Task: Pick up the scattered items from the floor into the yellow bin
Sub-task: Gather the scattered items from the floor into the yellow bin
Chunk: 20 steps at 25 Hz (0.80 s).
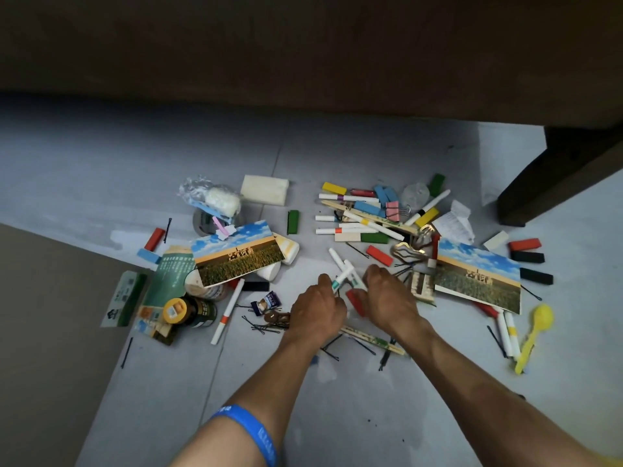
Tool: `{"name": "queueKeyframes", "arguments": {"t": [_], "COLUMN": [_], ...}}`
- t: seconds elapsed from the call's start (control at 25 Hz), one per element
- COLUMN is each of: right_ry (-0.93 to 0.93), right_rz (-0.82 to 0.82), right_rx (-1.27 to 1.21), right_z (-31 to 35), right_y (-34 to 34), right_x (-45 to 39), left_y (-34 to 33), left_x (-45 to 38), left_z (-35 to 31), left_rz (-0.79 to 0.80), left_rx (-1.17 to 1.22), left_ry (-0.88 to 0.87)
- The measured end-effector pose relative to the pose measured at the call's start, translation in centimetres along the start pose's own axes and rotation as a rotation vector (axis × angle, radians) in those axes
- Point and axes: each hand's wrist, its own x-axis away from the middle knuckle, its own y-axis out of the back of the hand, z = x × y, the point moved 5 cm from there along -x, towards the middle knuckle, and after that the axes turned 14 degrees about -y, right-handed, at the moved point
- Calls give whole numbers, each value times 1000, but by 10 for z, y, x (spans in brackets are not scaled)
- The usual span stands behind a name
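Both hands meet mid-floor, the left hand (318, 308) gripping white markers (344, 271) whose long axes point toward 11 and 1 o'clock, the right hand (387, 298) curled beside them, its hold unclear.

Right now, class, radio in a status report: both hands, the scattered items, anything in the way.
Left hand grips white markers. Right hand down beside them, grip unclear. Scattered items still all over the floor; yellow bin out of view. Bobby pins underfoot.

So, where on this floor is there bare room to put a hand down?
Bare floor lies in front of the sponge, up to the dark furniture, and near the camera beside both forearms. It is crowded around the pile of markers, both postcards and between the left hand and right hand.
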Motion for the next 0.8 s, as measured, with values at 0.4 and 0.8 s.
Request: {"name": "queueKeyframes", "arguments": {"t": [0.4, 0.8], "right_ry": [-160, 238], "right_rz": [168, 224], "right_rx": [-202, -573], "right_z": [-11, 32], "right_y": [11, 166], "right_x": [56, 211], "left_y": [21, 79], "left_x": [69, 133], "left_z": [-4, -120], "left_rz": [-339, -305], "left_rx": [944, 1369], "left_ry": [447, 98]}}
